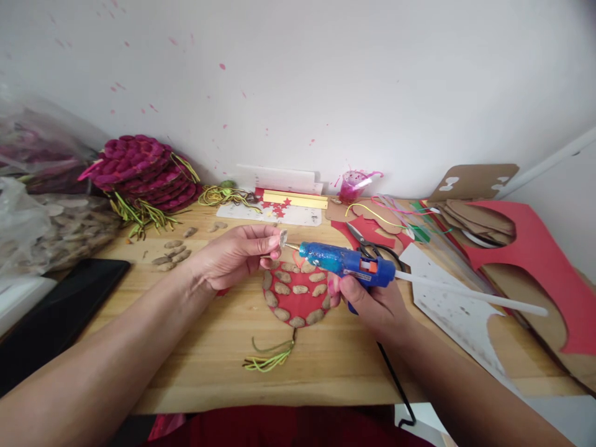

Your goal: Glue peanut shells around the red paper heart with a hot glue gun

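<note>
My right hand (372,301) is closed around the handle of a blue hot glue gun (335,261), with a long white glue stick (475,295) sticking out of its back. The gun's metal nozzle points left and meets, or nearly meets, a peanut (283,238) pinched in the fingertips of my left hand (246,251). Below them on the table lies a round red card (291,304) with peanuts in a ring along its edge and in rows inside. A tassel of green and yellow yarn (270,359) hangs from its near side.
Loose peanuts (172,253), a black phone (69,316) and a bag of peanuts (74,226) are at left. Purple peanut discs (144,171) are stacked behind. Scissors (367,245), a pink-stained cup (351,186) and cut red card (540,261) stand or lie at right.
</note>
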Tool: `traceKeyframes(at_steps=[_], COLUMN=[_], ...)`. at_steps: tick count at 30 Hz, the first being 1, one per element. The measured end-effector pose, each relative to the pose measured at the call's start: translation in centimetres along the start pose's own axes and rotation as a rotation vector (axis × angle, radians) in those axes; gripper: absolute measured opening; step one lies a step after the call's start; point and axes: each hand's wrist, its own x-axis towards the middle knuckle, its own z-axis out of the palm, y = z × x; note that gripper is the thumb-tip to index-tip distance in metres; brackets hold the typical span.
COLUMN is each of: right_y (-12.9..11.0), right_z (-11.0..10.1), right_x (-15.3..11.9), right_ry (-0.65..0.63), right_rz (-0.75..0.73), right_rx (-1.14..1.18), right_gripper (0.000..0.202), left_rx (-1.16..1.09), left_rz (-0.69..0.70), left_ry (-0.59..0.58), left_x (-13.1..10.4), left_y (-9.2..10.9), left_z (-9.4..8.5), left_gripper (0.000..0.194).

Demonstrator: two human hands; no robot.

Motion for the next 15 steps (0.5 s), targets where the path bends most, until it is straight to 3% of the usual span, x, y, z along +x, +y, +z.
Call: traceKeyframes(at_steps=[4,8,12,15], right_y=[-0.2,0.0,0.7,1.0], right_z=[0.1,0.3,0.6,0.9], right_x=[0.3,1.1,2.0,2.3], right_ry=[0.021,0.131,0.223,0.225], right_rz=[-0.009,0.111,0.211,0.293], right_rx=[-0.009,0.125,0.284,0.337], right_gripper=[0.051,0.051,0.056,0.061], left_rx=[0.031,0.178,0.692,1.111], left_rz=[0.02,0.115,0.225,0.417], left_ry=[0.026,0.091,0.087,0.082], left_x=[-0.1,-0.5,-1.0,-1.4], left_y=[0.2,0.2,-0.6,-1.5], left_z=[0.1,0.4,1.2,2.0], left_gripper=[0.038,0.032,0.017,0.006])
